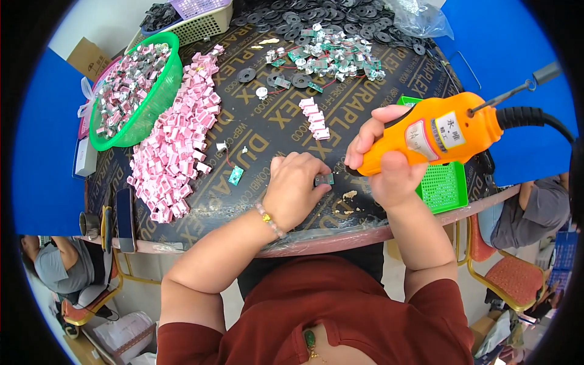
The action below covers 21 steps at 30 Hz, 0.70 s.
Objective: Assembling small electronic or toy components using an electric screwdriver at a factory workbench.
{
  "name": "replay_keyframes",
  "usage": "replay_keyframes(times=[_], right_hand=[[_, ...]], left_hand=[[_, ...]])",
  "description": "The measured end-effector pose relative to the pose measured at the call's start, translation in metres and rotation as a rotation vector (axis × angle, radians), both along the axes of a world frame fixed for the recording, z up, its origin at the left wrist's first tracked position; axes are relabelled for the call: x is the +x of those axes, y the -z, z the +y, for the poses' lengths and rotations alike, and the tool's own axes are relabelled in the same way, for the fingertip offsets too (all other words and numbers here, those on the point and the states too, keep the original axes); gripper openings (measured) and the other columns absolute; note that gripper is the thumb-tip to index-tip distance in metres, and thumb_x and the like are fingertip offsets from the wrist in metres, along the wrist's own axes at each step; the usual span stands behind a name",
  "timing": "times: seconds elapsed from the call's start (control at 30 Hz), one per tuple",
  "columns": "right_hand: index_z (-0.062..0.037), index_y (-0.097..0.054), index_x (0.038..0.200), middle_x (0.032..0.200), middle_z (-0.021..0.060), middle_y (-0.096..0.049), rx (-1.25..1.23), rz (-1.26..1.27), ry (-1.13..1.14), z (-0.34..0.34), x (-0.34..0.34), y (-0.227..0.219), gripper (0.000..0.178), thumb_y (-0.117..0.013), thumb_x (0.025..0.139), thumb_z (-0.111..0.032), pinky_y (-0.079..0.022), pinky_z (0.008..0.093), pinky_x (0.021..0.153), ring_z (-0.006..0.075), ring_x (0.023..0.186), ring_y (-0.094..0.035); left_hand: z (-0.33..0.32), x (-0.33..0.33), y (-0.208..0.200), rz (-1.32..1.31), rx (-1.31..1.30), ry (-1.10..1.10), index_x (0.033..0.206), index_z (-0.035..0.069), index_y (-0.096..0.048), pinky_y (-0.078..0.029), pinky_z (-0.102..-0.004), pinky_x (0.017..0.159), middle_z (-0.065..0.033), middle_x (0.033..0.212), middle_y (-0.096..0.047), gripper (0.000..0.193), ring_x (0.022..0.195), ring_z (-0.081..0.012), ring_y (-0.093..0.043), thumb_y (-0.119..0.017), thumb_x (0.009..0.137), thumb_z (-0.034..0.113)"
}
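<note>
My right hand (398, 182) is wrapped round an orange electric screwdriver (435, 131), its dark tip end pointing down and left toward my left hand. A black cord and a hanging spring hook lead off its rear. Low over the table, my left hand (294, 185) pinches a small dark part (324, 180) between thumb and fingers; its far side is hidden by the fingers. Just beyond stands a short row of pink plastic housings (314, 119). Left of my left hand lies a green circuit board (235, 176) wired to a small silvery piece (221, 146).
A large heap of pink housings (176, 134) covers the left side, beside a green basket (173, 67) of assembled parts. Boards with wires (334, 55) and black discs (359, 24) lie at the back. A green tray (462, 182) stands right; a phone (125, 219) lies at the left edge.
</note>
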State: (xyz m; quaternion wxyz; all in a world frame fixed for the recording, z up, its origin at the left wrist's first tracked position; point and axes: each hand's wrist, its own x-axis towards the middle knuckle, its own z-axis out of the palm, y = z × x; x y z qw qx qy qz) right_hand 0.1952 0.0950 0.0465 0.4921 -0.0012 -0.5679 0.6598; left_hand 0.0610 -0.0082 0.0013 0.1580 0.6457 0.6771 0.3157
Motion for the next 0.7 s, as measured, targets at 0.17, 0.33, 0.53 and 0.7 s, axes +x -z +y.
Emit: replay_keyframes(times=[0.17,0.33,0.53,0.7], right_hand=[[-0.0057,-0.042,0.12,0.08,0.0084,-0.053,-0.018,-0.104,0.05,-0.0025,-0.0024,0.0098,0.062,-0.068,0.083,-0.048,-0.051,0.0319,0.057,0.016,0.063,-0.056],[-0.0053,-0.042,0.119,0.08,0.0084,-0.053,-0.01,-0.109,0.053,-0.0008,-0.0057,0.0112,0.062,-0.068,0.083,-0.049,-0.05,0.0318,0.057,0.0159,0.062,-0.056],[-0.0052,-0.042,0.117,0.08,0.0085,-0.053,-0.004,-0.141,0.035,-0.0029,-0.0068,0.0093,0.061,-0.068,0.083,-0.048,-0.05,0.0315,0.057,0.0159,0.062,-0.056],[-0.0056,-0.042,0.116,0.08,0.0087,-0.053,-0.011,-0.155,0.028,-0.0052,-0.0079,0.0099,0.06,-0.069,0.083,-0.047,-0.05,0.0312,0.058,0.0159,0.062,-0.056]], left_hand=[[0.0006,-0.0001,0.0017,-0.004,-0.014,-0.032,0.087,0.009,-0.063,-0.034,-0.0368,0.079,-0.0043,0.086,-0.061,0.025,0.088,-0.0244,-0.055,-0.077,0.068,0.015],[-0.0003,-0.0015,0.0034,-0.013,-0.012,-0.041,0.086,0.008,-0.064,-0.034,-0.0365,0.079,-0.0044,0.086,-0.061,0.024,0.088,-0.0242,-0.055,-0.078,0.068,0.016],[-0.0016,-0.002,0.0038,0.0,0.003,-0.04,0.087,0.007,-0.066,-0.034,-0.0366,0.078,-0.0044,0.084,-0.061,0.025,0.086,-0.0241,-0.055,-0.078,0.068,0.018],[-0.0025,-0.0014,0.0029,0.058,0.023,-0.03,0.086,0.007,-0.066,-0.034,-0.0371,0.077,-0.0041,0.083,-0.061,0.024,0.085,-0.0245,-0.055,-0.078,0.068,0.018]])
